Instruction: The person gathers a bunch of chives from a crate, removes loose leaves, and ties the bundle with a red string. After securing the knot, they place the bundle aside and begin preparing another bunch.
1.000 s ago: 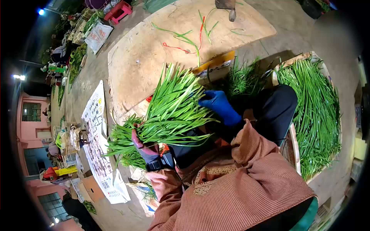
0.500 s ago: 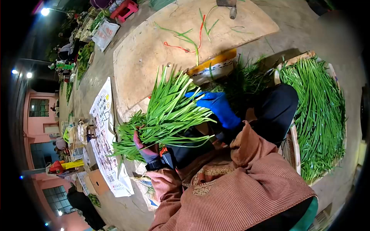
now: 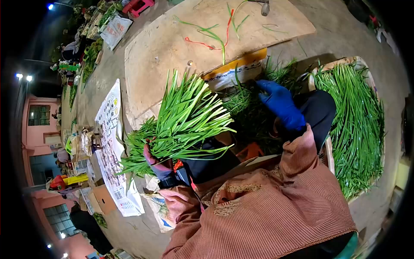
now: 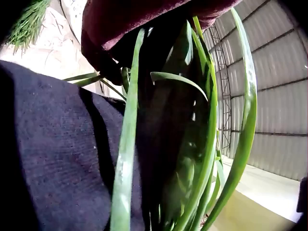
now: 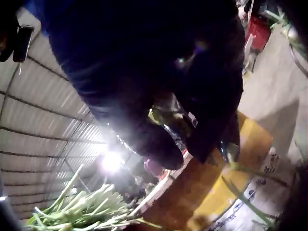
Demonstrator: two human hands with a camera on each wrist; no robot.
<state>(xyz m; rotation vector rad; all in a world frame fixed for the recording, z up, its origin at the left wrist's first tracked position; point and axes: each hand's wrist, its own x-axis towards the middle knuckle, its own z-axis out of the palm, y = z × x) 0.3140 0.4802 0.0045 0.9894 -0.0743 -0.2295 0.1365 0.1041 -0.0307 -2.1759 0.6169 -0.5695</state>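
In the head view my left hand (image 3: 157, 164), in a dark red glove, grips a thick bunch of garlic chives (image 3: 189, 118) around its leafy part. The pale cut ends fan out toward the board and to the right. My right hand (image 3: 278, 103), in a blue glove, is held apart from the bunch, above the loose greens (image 3: 241, 101) beside my knee. In the right wrist view the blue fingers (image 5: 163, 149) stand loosely bent with a gap between them, and the bunch's pale ends (image 5: 96, 207) lie beyond. Long blades (image 4: 127, 159) hang below the left glove in the left wrist view.
A wooden board (image 3: 168, 56) lies in front, bearing a red string (image 3: 228, 28), stray blades and a tool handle (image 3: 265, 9). To the right stands a basket (image 3: 329, 157) filled with chives. A printed sheet (image 3: 110, 151) covers ground on the left.
My right hand has left the cut ends of the bunch and moved right, over the loose greens. My left hand keeps its hold on the bunch in nearly the same place.
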